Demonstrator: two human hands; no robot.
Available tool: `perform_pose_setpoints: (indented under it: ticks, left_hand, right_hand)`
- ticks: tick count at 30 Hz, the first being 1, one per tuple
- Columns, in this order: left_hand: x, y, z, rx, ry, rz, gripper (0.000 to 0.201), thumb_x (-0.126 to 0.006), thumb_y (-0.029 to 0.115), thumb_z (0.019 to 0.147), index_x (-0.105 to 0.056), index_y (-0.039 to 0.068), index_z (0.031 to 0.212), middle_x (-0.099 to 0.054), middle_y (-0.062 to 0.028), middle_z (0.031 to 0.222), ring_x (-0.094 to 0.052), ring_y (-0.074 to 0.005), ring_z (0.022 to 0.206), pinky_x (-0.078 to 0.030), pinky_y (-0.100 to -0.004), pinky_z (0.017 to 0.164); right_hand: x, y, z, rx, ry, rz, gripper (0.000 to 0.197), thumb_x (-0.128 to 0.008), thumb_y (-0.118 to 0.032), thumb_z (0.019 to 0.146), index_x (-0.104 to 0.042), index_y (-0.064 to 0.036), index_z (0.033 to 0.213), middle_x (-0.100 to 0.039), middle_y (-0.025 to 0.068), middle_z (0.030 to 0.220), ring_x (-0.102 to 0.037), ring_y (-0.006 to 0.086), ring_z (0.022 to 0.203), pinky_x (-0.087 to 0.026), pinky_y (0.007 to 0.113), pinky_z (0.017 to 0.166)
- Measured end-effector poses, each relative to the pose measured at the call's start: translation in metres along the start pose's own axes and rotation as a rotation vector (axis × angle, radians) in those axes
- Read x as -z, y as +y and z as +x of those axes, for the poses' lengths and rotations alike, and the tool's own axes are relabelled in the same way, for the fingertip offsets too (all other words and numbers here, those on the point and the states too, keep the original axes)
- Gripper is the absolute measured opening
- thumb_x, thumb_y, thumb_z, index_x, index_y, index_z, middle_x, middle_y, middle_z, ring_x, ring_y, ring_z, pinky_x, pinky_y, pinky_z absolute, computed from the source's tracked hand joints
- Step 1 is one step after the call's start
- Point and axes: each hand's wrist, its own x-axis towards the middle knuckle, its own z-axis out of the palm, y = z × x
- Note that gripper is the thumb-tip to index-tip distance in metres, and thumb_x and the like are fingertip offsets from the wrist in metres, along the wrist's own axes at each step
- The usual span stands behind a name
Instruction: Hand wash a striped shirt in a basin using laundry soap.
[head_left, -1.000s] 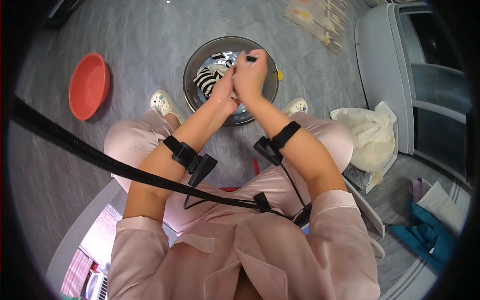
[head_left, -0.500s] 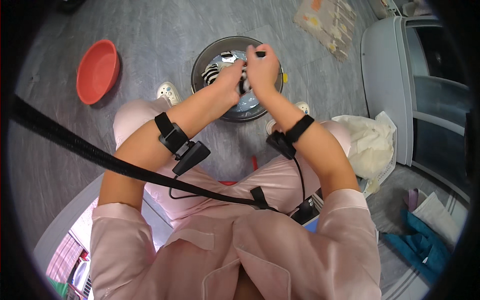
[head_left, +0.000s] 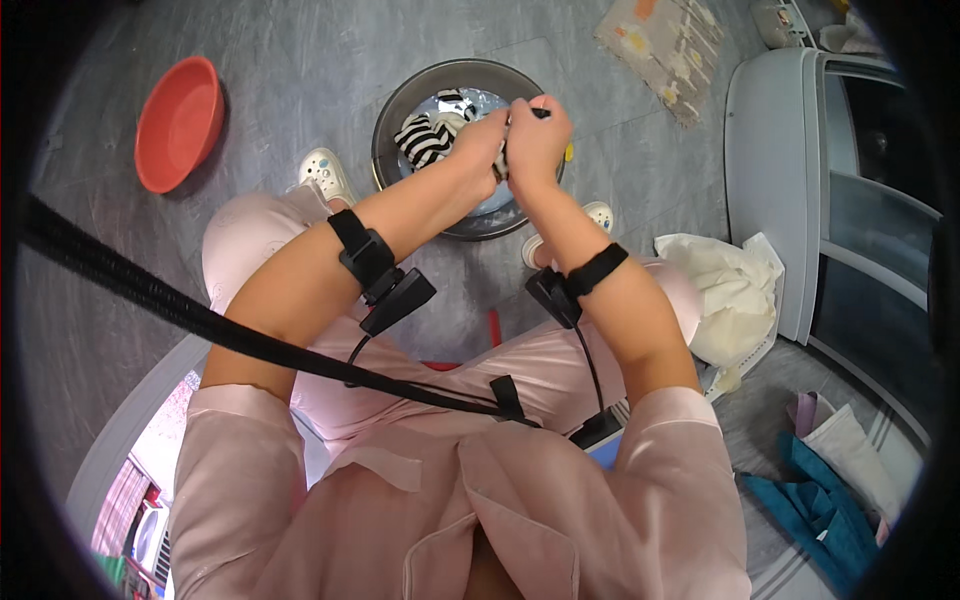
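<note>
wearing black straps (head_left: 598,269) on both forearms, this person has the left hand (head_left: 482,150) and right hand (head_left: 538,142) side by side, each grip closed with fingers curled tight on bunched black-and-white striped cloth (head_left: 425,143). the loose part lies in a dark grey basin (head_left: 470,75) with some water (head_left: 492,206), on the grey floor (head_left: 300,90) ahead of the white clogs (head_left: 323,172). red plastic basin (head_left: 180,125) sits off left, and farther out there's a frayed patterned rug (head_left: 662,55) to the right.
</note>
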Motion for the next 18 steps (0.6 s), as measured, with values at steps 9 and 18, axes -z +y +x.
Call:
perform_pose_setpoints:
  ticks: [9, 18]
  left_hand:
    - [0.042, 0.017, 0.011, 0.189, -0.154, -0.039, 0.033, -0.047, 0.037, 0.087, -0.052, 0.005, 0.094, -0.059, -0.0130, 0.085, -0.060, -0.0250, 0.075, -0.048, -0.0414, 0.066]
    - [0.003, -0.002, -0.017, 0.156, 0.095, 0.186, 0.016, -0.048, 0.024, 0.087, -0.049, 0.009, 0.081, -0.054, -0.0054, 0.073, -0.054, -0.0188, 0.061, -0.044, -0.0346, 0.052]
  right_hand:
    - [-0.008, -0.031, -0.061, -0.017, -0.045, 0.082, 0.012, -0.057, -0.008, 0.070, -0.047, -0.0023, 0.065, -0.044, 0.0026, 0.057, -0.040, 0.0109, 0.058, -0.037, 0.027, 0.055]
    - [0.001, 0.011, 0.010, -0.132, 0.141, 0.002, 0.014, -0.057, -0.016, 0.070, -0.057, -0.0022, 0.072, -0.060, 0.0178, 0.071, -0.058, 0.0357, 0.071, -0.044, 0.041, 0.067]
